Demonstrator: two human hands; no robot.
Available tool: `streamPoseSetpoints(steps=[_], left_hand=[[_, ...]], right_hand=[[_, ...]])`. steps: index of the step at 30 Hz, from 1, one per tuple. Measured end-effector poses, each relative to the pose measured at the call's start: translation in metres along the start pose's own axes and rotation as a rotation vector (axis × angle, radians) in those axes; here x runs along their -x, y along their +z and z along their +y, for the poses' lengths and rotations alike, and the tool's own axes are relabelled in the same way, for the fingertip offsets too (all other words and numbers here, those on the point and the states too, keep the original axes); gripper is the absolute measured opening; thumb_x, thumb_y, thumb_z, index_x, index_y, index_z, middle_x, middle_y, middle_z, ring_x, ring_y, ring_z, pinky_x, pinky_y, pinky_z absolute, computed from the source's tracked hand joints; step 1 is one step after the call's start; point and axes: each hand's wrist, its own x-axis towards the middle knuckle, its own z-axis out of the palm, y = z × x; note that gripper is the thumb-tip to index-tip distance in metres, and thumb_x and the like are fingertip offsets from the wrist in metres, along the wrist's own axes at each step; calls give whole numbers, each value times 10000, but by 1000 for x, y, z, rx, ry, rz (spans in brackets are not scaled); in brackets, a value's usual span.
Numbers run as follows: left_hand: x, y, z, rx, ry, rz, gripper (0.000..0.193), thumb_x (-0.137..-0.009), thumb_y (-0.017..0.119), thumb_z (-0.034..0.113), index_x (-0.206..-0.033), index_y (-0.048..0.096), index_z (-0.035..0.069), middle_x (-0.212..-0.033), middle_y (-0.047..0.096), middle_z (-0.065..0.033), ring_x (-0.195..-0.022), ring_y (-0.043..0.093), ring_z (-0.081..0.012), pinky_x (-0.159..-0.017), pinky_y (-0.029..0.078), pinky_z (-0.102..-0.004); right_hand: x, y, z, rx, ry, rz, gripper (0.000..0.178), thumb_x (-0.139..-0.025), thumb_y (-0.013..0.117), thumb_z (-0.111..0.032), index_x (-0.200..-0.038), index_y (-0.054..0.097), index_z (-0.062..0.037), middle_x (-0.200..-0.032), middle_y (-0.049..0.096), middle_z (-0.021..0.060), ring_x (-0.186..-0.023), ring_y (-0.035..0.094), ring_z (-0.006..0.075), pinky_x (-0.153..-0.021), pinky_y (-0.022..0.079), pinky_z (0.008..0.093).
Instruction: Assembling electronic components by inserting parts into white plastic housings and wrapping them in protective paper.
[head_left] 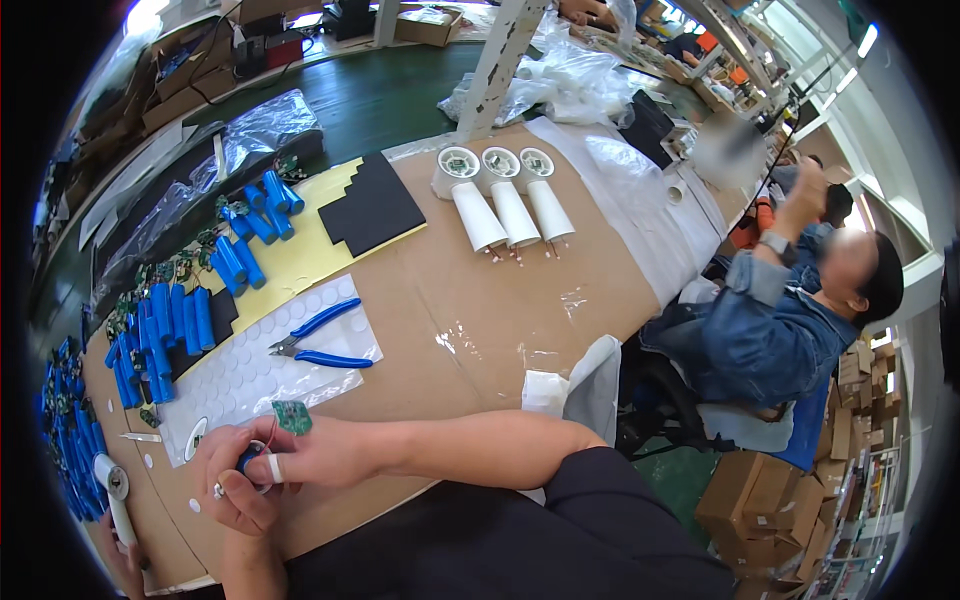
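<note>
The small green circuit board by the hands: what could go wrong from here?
The thin red wire near the green circuit board might strain if the right hand turns. The blue part, held between that hand and the left hand, could slip. The loosely grouped blue cylinders might roll if bumped.

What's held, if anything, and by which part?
A blue piece, between the left hand and the right hand; mostly covered, so the gripped part cannot be told.

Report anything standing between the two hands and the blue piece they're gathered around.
Nothing visible does: the left hand and right hand are right at the blue piece, covering much of it. The green circuit board shows beyond the right hand, off to one side.
</note>
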Motion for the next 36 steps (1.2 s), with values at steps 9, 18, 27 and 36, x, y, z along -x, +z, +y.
streamPoseSetpoints(steps=[9, 18, 27, 36], left_hand=[[1, -1, 3, -46, 8, 9, 452, -1037, 347, 304, -1004, 647, -33, -891, 663, -185, -752, 630, -288, -687, 504, -386], [0, 2, 1, -30, 6, 41, 439, -1033, 356, 299, -986, 646, -27, -882, 657, -184, -742, 622, -286, -687, 503, -388], [-6, 6, 0, -99, 98, 41, 358, -1025, 380, 207, -991, 638, -39, -830, 643, -177, -694, 624, -297, -608, 512, -373], [-6, 13, 3, -113, 128, 49, 324, -1010, 402, 173, -971, 636, -48, -797, 639, -177, -658, 612, -288, -582, 497, -366]], right_hand=[[1, 5, 8, 182, -60, 86, 473, -997, 598, -420, -1307, 496, -78, -1056, 619, 37, -914, 615, 118, -684, 536, 278], [-1, 3, 8, -133, -20, -3, 466, -1025, 562, -385, -1363, 429, -92, -1146, 553, 24, -1024, 582, 104, -772, 557, 281], [1, 14, 8, -30, -19, 97, 414, -1030, 562, -378, -1301, 432, -94, -1102, 525, 27, -975, 529, 100, -808, 492, 266], [-4, 8, 21, 78, -147, 119, 392, -1024, 569, -393, -1263, 458, -103, -1106, 521, 14, -1042, 453, 106, -940, 400, 275]])
